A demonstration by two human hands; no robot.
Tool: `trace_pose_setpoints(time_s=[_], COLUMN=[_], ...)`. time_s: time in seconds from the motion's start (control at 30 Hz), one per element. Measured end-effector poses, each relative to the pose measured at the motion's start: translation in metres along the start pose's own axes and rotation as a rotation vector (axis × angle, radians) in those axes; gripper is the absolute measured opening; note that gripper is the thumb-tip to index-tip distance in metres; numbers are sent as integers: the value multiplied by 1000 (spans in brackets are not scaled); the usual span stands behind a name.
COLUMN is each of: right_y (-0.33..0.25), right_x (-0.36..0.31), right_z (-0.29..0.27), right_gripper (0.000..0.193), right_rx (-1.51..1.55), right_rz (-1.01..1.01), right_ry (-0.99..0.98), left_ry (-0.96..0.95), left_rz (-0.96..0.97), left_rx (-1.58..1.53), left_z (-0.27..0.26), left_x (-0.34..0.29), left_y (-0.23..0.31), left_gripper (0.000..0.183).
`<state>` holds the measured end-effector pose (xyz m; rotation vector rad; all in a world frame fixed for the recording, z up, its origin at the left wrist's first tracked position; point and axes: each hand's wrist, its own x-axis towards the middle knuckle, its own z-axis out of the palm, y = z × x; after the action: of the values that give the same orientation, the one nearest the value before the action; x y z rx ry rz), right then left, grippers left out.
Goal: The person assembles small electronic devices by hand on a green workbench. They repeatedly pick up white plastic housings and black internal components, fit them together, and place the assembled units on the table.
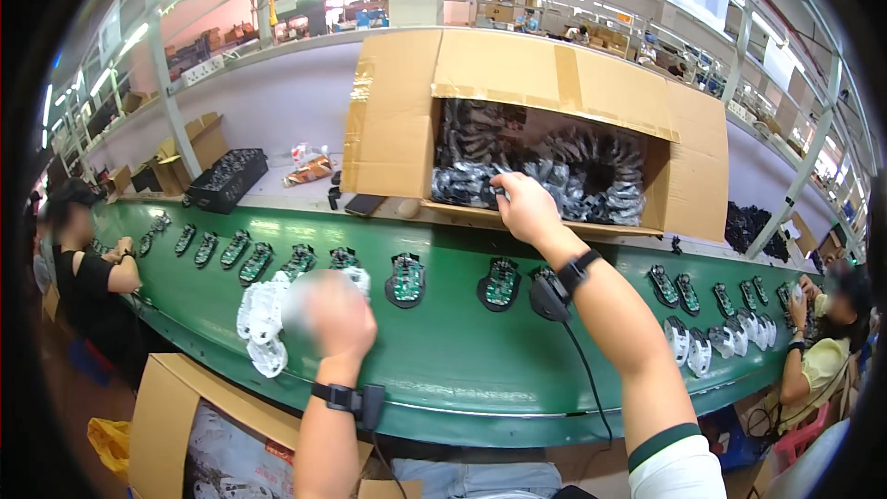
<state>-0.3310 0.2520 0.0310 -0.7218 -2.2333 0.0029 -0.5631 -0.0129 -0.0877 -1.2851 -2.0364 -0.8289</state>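
Observation:
My right hand (528, 210) reaches to the front of an open cardboard box (698, 171) across the belt. Its thumb and fingers are pinched together at the dark parts (457, 187) in clear plastic inside; what they hold is too small to make out. My left hand (340, 316) is smeared by motion, over the belt beside a cluster of white mouse shells (263, 314); its fingers cannot be read. Close by, mouse bases with green circuit boards lie on the belt, one (405, 280) between my hands and another (499, 285) near my right forearm.
The green conveyor belt (443, 379) runs left to right. More circuit-board bases (236, 249) and white shells (699, 351) lie along it. Co-workers sit at the left (83, 268) and right (822, 342). A cardboard box (166, 434) stands below the belt's near edge. Cables hang from both wristbands.

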Motion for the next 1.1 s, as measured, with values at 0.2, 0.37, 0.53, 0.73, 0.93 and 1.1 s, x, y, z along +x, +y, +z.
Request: trace_pose_setpoints(time_s=[0.2,0.37,0.53,0.73,0.93,1.1], right_y=[-2,19,6,-19,-5,-5], right_x=[51,61,73,85,82,77], right_z=[55,66,69,70,69,56], right_gripper=[50,30,53,75,47,42], right_rx=[-157,-124,199,8,-106,24], right_rz=[312,212,299,199,-36,-16], right_ry=[-265,-299,-512,-693,-600,-398], left_ry=[-95,-112,-117,-145,-165,-178], left_rz=[173,154,102,65,83,80], left_rx=[-323,-413,-439,-470,-492,-518], left_z=[2,8,12,14,14,16], left_x=[-18,-12,-9,-10,-6,-7], left_y=[21,34,29,29,26,23], left_gripper=[20,13,15,18,21,22])
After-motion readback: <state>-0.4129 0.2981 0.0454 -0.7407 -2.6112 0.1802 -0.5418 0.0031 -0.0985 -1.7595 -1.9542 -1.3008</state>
